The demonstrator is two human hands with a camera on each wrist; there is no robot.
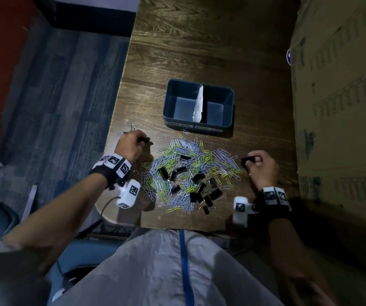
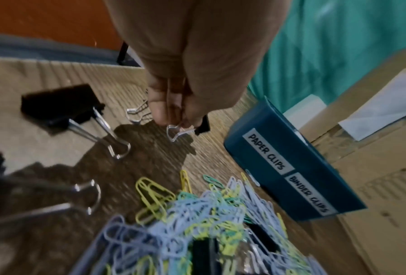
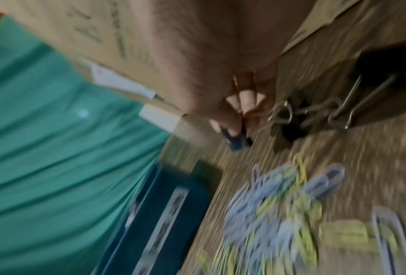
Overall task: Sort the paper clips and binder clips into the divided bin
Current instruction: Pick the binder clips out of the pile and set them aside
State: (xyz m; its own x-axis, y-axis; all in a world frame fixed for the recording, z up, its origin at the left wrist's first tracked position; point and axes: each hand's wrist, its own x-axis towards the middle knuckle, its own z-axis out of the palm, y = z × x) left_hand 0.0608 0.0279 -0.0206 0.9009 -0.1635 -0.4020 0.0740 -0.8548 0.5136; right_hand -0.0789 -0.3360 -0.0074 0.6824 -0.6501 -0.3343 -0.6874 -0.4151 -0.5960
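On the wooden table (image 1: 199, 40) lies a loose heap of paper clips (image 1: 186, 171), blue and yellow-green, with black binder clips (image 1: 197, 186) scattered through its near half. Beyond the heap stands the divided bin (image 1: 228, 111), dark blue, with a white divider (image 1: 198, 104) across its middle; the wrist view shows its front labels reading PAPER CLIPS on the left half and BINDER CLIPS on the right. Both compartments look bare. One paper clip lies just in front of the bin's wall.

At the heap's left edge the left hand (image 1: 129, 146) has its fingers curled, pinching a black binder clip (image 2: 203, 123) by its wire handles. Another binder clip (image 2: 60, 106) lies on the table to that hand's left. At the heap's right edge the right hand (image 1: 262, 168) pinches a second black clip (image 1: 248, 160) between thumb and fingertips. A cardboard box (image 1: 341, 96) stands along the table's right side
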